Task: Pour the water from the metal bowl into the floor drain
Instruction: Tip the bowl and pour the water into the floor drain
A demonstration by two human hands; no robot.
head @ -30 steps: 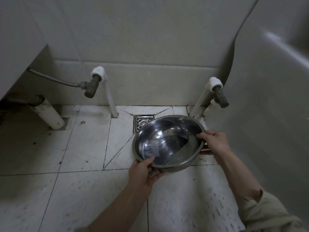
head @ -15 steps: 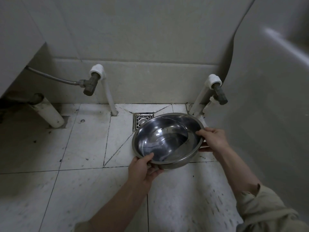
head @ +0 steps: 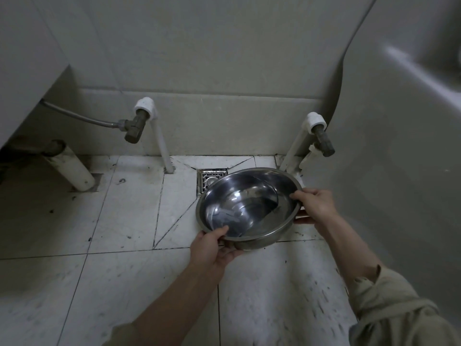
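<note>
A round metal bowl (head: 249, 203) with a little water in its bottom hangs just above the tiled floor, held in both hands. My left hand (head: 212, 248) grips its near rim, thumb inside. My right hand (head: 315, 204) grips the right rim. The bowl is slightly tilted, with its far-left edge over the square metal floor drain (head: 208, 179), which it partly hides. The drain sits in the floor by the back wall.
Two white pipes with valves rise from the floor: a left pipe (head: 154, 136) and a right pipe (head: 306, 138). A thick white drainpipe (head: 69, 168) slants at the left. A large pale fixture (head: 399, 171) fills the right side. Stained floor tiles (head: 112, 221) lie to the left.
The bowl and both hands have shifted slightly up the frame, toward the back wall; the bowl still overlaps the drain. Both grips are unchanged.
</note>
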